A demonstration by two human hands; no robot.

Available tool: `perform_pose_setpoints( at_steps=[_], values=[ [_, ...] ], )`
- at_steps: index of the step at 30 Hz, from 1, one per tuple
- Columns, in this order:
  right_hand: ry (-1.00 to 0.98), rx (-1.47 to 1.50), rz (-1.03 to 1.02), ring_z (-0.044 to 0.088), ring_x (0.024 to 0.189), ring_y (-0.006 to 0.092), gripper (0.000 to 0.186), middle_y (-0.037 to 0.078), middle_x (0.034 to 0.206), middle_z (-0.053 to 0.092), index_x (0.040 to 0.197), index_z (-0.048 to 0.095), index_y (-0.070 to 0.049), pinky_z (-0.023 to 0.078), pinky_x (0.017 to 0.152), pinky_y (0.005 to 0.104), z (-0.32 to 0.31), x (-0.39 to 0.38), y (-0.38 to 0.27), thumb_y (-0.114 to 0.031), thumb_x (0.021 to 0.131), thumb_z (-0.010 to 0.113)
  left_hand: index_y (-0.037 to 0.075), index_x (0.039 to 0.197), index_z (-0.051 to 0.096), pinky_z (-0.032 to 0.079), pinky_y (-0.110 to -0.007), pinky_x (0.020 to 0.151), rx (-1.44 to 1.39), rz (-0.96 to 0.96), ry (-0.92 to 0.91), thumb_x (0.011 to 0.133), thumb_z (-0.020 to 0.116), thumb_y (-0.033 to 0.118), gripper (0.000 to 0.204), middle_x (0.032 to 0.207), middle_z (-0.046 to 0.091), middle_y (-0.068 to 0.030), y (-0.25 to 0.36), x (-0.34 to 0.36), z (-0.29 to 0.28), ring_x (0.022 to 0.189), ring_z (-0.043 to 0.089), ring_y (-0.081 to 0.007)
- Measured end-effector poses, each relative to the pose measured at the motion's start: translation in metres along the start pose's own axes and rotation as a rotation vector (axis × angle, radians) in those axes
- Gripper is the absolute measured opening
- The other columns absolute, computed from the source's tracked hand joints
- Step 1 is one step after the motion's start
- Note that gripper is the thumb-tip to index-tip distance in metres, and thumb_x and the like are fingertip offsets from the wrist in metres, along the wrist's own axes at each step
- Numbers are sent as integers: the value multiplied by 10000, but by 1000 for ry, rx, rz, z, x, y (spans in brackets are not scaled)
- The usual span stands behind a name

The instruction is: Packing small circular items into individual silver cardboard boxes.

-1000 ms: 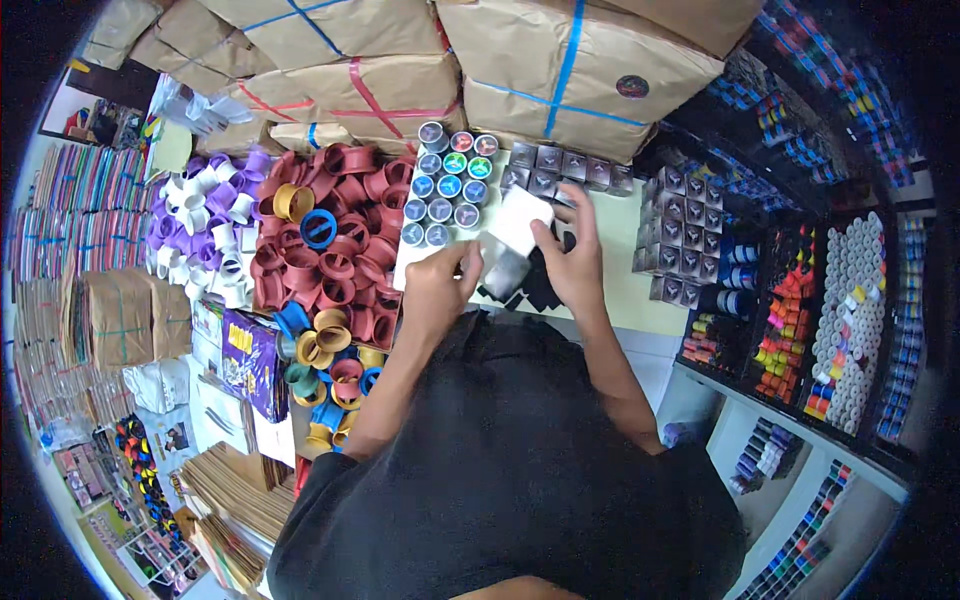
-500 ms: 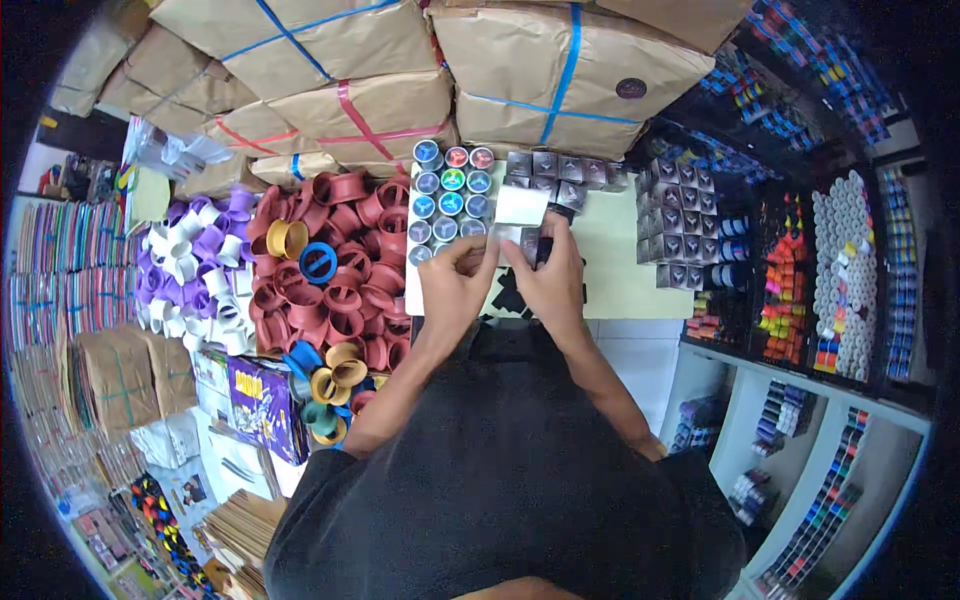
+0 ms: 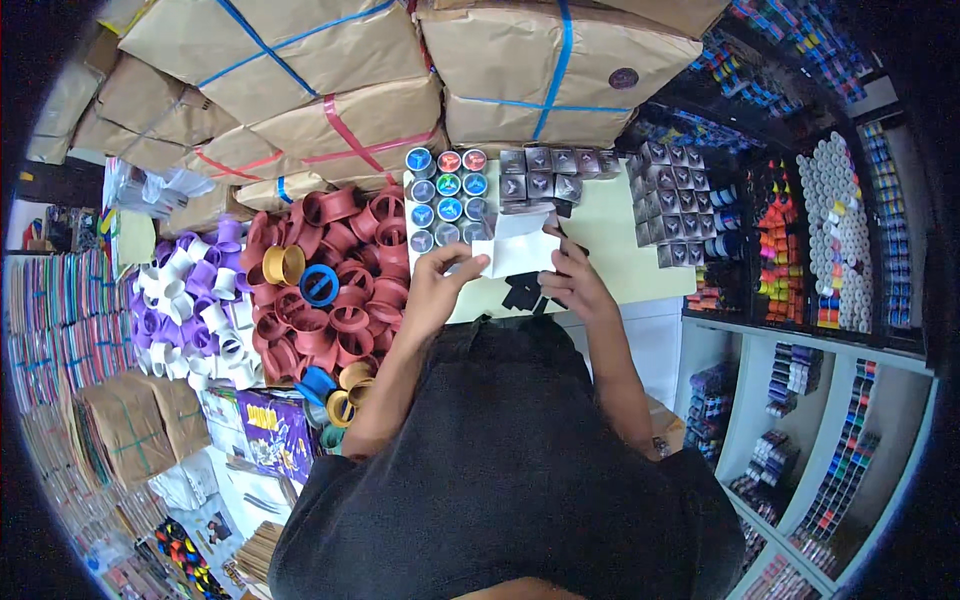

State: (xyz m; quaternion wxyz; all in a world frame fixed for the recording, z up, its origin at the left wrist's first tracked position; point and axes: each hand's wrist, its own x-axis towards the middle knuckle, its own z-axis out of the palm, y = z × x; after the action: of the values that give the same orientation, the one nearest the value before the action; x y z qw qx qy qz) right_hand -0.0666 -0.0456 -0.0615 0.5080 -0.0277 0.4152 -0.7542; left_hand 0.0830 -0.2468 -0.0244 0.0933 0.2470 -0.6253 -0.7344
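Note:
A small carton (image 3: 522, 256) with its white inner faces showing is spread between my hands over the near part of the table. My left hand (image 3: 438, 286) pinches its left edge between thumb and fingers. On the opposite side my right hand (image 3: 582, 282) grips the right edge, its fingers partly behind the card. Just beyond stand several round tins (image 3: 449, 209) with blue, red and green tops, in rows. To their right are small dark boxes (image 3: 540, 186). Black flat pieces (image 3: 526, 296) lie below the carton, close to my body.
The pale yellow tabletop (image 3: 612, 225) carries a stack of dark boxes (image 3: 672, 202) at its right. Red plastic rings (image 3: 335, 240) and purple and white rings (image 3: 180, 310) are heaped at left. Wrapped paper parcels (image 3: 500, 60) wall the back. Shelves (image 3: 790, 335) of spools stand right.
The carton has turned and spread wider, showing more white, and has come a little nearer. My right hand has shifted right, away from my left. The head view has moved slightly.

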Motion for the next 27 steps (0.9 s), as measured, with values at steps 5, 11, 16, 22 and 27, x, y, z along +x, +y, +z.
perform_pose_setpoints(
  at_steps=[5,11,16,22,27],
  values=[
    [-176,324,175,311,520,14,344,-65,819,513,1293,548,-128,248,440,172,-26,16,31,-201,975,660,49,950,679,449,-226,834,39,29,-156,878,766,106,127,948,635,30,-7,-6,-18,929,578,-72],
    [-86,188,203,434,535,13,493,-32,912,621,1378,511,-95,324,443,170,4,22,44,-244,948,701,139,1325,443,464,-413,1041,-155,116,-84,637,937,60,851,1257,512,-47,-21,-16,-23,1244,507,-205],
    [-101,128,635,655,694,76,506,-5,1011,690,1351,533,-132,492,487,233,-18,27,83,-454,975,634,74,1553,295,354,-414,1154,-171,164,-484,565,986,192,1212,1553,416,-144,-28,-23,-30,1420,414,-259],
    [-95,-63,595,445,552,35,424,-57,837,568,1349,526,-180,331,422,200,25,23,74,-480,1053,480,4,1456,481,364,-385,1148,-440,78,-418,654,903,119,914,1421,576,-135,-34,-44,-32,1298,549,-232],
    [-229,-763,465,386,529,77,327,-42,671,486,912,710,-69,317,451,264,19,68,62,-264,1039,480,24,1421,500,527,-359,961,-542,-229,246,665,864,-5,840,1268,642,-82,-48,-66,-74,1137,633,-219]
  ],
)
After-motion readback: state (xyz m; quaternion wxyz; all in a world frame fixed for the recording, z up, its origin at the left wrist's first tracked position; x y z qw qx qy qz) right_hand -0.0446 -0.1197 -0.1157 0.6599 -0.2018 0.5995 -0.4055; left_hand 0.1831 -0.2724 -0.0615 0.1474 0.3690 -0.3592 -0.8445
